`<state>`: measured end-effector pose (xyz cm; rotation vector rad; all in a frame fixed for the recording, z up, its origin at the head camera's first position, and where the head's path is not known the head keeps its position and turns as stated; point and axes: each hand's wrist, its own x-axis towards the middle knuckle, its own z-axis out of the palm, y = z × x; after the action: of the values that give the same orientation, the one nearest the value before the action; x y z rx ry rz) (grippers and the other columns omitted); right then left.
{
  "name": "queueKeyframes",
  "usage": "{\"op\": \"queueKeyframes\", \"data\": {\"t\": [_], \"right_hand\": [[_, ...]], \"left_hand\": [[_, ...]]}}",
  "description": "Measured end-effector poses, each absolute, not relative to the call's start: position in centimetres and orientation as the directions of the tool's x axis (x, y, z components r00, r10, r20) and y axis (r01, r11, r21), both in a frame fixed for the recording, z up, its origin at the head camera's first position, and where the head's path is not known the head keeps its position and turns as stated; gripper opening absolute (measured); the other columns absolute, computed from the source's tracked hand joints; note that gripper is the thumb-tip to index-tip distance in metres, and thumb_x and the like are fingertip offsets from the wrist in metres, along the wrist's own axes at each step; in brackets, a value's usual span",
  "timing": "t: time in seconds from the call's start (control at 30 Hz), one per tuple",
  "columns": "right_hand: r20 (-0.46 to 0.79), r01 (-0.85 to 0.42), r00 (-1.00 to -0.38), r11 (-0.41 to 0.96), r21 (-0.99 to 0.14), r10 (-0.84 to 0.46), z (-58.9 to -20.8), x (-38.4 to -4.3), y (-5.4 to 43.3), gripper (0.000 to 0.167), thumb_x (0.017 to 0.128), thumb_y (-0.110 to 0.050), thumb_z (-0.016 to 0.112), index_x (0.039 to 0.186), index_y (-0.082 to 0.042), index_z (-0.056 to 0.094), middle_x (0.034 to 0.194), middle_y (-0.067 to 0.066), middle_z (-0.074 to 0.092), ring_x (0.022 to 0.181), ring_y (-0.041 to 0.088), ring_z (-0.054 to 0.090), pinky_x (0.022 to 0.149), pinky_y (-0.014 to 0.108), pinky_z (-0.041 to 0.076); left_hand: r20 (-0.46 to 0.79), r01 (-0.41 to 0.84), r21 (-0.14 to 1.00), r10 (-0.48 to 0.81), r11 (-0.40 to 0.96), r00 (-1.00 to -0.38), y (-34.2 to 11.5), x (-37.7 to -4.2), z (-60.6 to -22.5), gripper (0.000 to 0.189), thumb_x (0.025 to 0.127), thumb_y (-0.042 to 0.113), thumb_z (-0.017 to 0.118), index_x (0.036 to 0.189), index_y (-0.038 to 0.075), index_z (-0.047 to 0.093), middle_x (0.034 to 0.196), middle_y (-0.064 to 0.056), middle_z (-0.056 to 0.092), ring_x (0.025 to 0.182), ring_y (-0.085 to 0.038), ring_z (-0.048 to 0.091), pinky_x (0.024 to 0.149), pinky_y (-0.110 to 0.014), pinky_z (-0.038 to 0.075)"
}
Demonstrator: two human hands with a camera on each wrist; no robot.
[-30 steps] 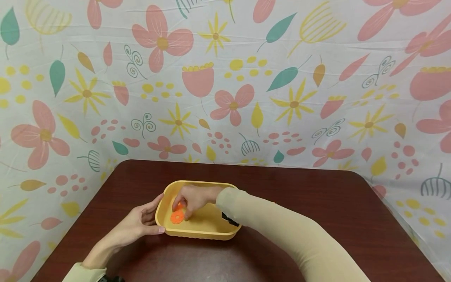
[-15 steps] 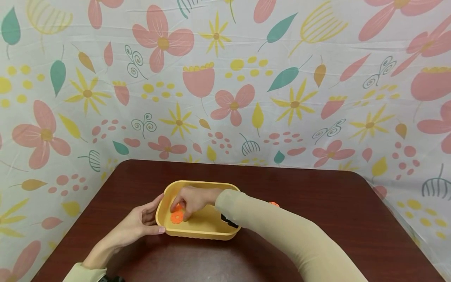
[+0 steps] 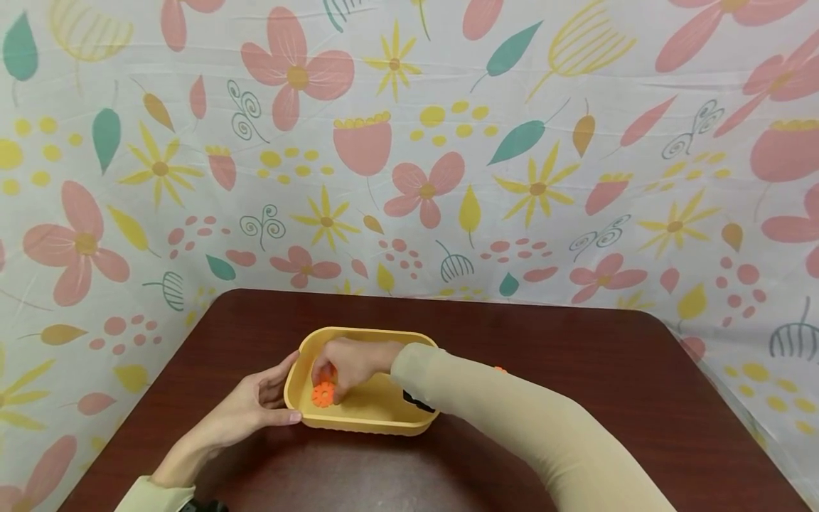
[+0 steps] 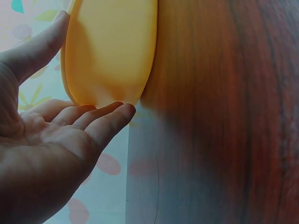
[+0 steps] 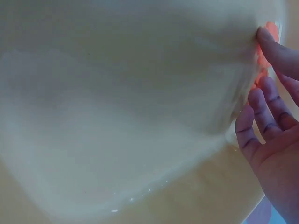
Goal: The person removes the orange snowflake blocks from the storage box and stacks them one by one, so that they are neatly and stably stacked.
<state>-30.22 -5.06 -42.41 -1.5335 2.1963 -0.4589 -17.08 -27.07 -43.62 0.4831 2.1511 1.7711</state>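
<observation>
A yellow rectangular tray [image 3: 384, 398] with a raised wall sits on the table. My left hand [image 3: 239, 409] rests against its left end, thumb at the front corner and index finger at the back corner. The left wrist view shows the fingers nearly straight, their tips on the tray wall. My right hand [image 3: 352, 366] reaches inside, its thumb and fingers pinching at an orange flower-shaped piece with a toothed edge [image 3: 323, 394] near the left wall. Orange [image 5: 268, 56] shows between thumb and fingers in the right wrist view; the fingers hide part of it.
Another orange piece [image 3: 500, 370] lies on the dark wooden table [image 3: 576, 348], mostly hidden behind the right sleeve [image 3: 512, 405]. A patterned cloth [image 3: 409, 142] hangs along the table's back and sides.
My right fingers have shifted slightly about the orange flower-shaped piece in the tray. My left hand keeps its place. The piece behind the sleeve has come partly into sight.
</observation>
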Motion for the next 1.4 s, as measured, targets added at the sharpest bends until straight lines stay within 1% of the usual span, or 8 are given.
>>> {"op": "queueKeyframes", "data": {"t": [0.13, 0.3, 0.57, 0.77, 0.93, 1.03, 1.23, 1.4], "right_hand": [[-0.160, -0.799, -0.300, 0.340, -0.497, -0.940, -42.43, -30.14, -5.12, 0.034, 0.079, -0.009, 0.094, 0.109, -0.011, 0.079, 0.089, -0.008, 0.068, 0.082, 0.003, 0.058, 0.074, 0.013, 0.048], [-0.163, -0.801, -0.291, 0.333, -0.497, -0.943, -42.31, -29.91, -5.17, 0.033, 0.079, -0.007, 0.092, 0.108, -0.010, 0.078, 0.088, -0.005, 0.068, 0.079, 0.003, 0.057, 0.071, 0.013, 0.048], [-0.175, -0.805, -0.315, 0.361, -0.470, -0.933, -41.97, -29.52, -5.24, 0.033, 0.078, -0.008, 0.093, 0.105, -0.011, 0.074, 0.090, -0.006, 0.067, 0.083, 0.003, 0.058, 0.074, 0.012, 0.047], [-0.182, -0.788, -0.308, 0.357, -0.502, -0.934, -41.98, -29.52, -5.19, 0.035, 0.079, -0.005, 0.092, 0.106, -0.010, 0.072, 0.085, -0.004, 0.067, 0.076, 0.003, 0.057, 0.069, 0.014, 0.049], [-0.157, -0.778, -0.289, 0.327, -0.537, -0.944, -42.23, -29.87, -5.07, 0.034, 0.079, -0.003, 0.090, 0.108, -0.009, 0.074, 0.078, -0.002, 0.066, 0.068, 0.002, 0.055, 0.064, 0.015, 0.048], [-0.141, -0.769, -0.286, 0.315, -0.557, -0.948, -42.18, -30.06, -5.01, 0.034, 0.078, 0.000, 0.089, 0.108, -0.008, 0.075, 0.078, 0.000, 0.067, 0.067, 0.002, 0.054, 0.063, 0.015, 0.047], [-0.152, -0.725, -0.295, 0.325, -0.607, -0.943, -41.98, -30.19, -4.83, 0.036, 0.076, 0.003, 0.089, 0.109, -0.005, 0.078, 0.088, 0.003, 0.070, 0.075, 0.005, 0.058, 0.069, 0.016, 0.050], [-0.185, -0.689, -0.317, 0.360, -0.630, -0.930, -41.89, -30.21, -4.68, 0.036, 0.076, 0.002, 0.090, 0.109, -0.006, 0.079, 0.089, -0.001, 0.070, 0.079, 0.006, 0.060, 0.072, 0.017, 0.052]], "left_hand": [[-0.027, 0.057, 0.983, 0.451, 0.172, -0.892, -27.06, -17.09, -43.62, 0.101, 0.094, 0.006, 0.080, 0.168, 0.001, 0.012, 0.170, -0.026, 0.016, 0.147, -0.046, 0.035, 0.104, -0.029, 0.049], [-0.035, 0.051, 0.982, 0.442, 0.181, -0.896, -27.05, -17.14, -43.71, 0.102, 0.093, 0.006, 0.081, 0.168, 0.001, 0.012, 0.170, -0.026, 0.016, 0.147, -0.046, 0.035, 0.103, -0.027, 0.049], [-0.045, 0.048, 0.978, 0.429, 0.203, -0.902, -27.04, -17.18, -43.69, 0.103, 0.092, 0.009, 0.083, 0.168, 0.002, 0.014, 0.171, -0.024, 0.018, 0.148, -0.045, 0.034, 0.104, -0.026, 0.049], [-0.030, 0.056, 0.982, 0.443, 0.180, -0.896, -27.09, -17.16, -43.69, 0.102, 0.093, 0.008, 0.082, 0.168, 0.002, 0.014, 0.170, -0.026, 0.018, 0.148, -0.046, 0.034, 0.104, -0.029, 0.049], [-0.025, 0.059, 0.983, 0.448, 0.173, -0.894, -27.13, -17.12, -43.73, 0.102, 0.092, 0.007, 0.082, 0.168, 0.000, 0.013, 0.170, -0.028, 0.017, 0.148, -0.047, 0.034, 0.104, -0.029, 0.049], [-0.024, 0.063, 0.981, 0.444, 0.181, -0.896, -27.15, -17.11, -43.69, 0.102, 0.092, 0.008, 0.082, 0.168, 0.000, 0.014, 0.170, -0.027, 0.017, 0.148, -0.047, 0.033, 0.104, -0.028, 0.049], [-0.025, 0.066, 0.980, 0.440, 0.190, -0.897, -27.12, -17.06, -43.63, 0.102, 0.092, 0.009, 0.083, 0.168, 0.001, 0.015, 0.171, -0.025, 0.016, 0.148, -0.046, 0.033, 0.105, -0.029, 0.049], [-0.027, 0.064, 0.980, 0.438, 0.190, -0.898, -27.13, -17.04, -43.65, 0.102, 0.092, 0.009, 0.083, 0.167, 0.000, 0.016, 0.170, -0.026, 0.016, 0.148, -0.046, 0.032, 0.105, -0.028, 0.048]]}}
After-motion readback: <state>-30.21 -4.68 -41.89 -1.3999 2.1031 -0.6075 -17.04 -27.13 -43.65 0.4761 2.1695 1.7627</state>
